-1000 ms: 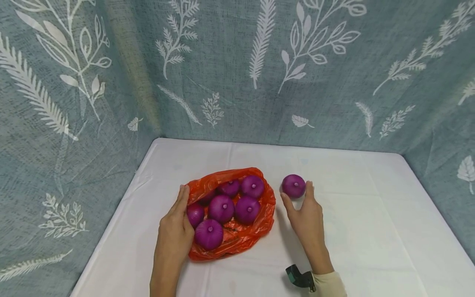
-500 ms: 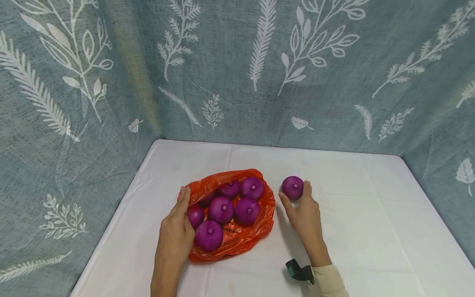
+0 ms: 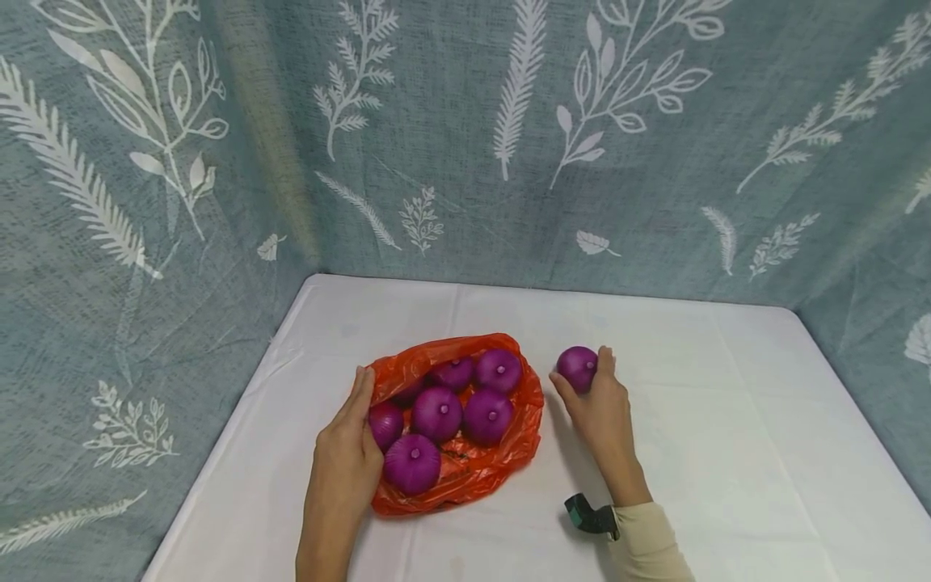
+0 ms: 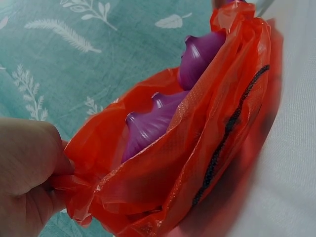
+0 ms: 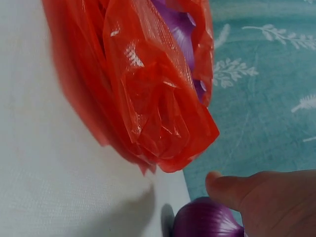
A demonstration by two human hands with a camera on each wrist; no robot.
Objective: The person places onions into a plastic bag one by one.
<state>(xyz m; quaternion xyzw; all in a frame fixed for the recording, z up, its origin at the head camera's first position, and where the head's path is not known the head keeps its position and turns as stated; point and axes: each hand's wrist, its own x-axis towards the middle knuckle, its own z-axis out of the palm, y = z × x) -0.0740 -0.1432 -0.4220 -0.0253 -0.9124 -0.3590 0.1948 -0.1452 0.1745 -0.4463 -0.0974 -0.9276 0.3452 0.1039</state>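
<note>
An orange-red plastic bag (image 3: 502,477) lies with its mouth spread, holding several purple onions (image 3: 436,412). At its left side my left hand (image 3: 342,457) grips the rim; in the left wrist view the thumb and fingers pinch the gathered plastic (image 4: 81,190). A single purple onion (image 3: 577,368) is to the right of the bag, on the far part of the table. My right hand (image 3: 605,416) has its thumb on the near left of this onion and fingers on its right side. The onion's stem end tilts toward the fingers.
A white cloth covers the table (image 3: 727,420). A blue-green curtain (image 3: 465,145) with white leaf prints stands behind it and at both sides. A small black device (image 3: 591,516) sits at the right wrist beside a beige sleeve (image 3: 650,541).
My right hand has closed in on the lone onion, whose stem end has turned to the right. The left hand stays at the bag's rim, and the bag lies as before.
</note>
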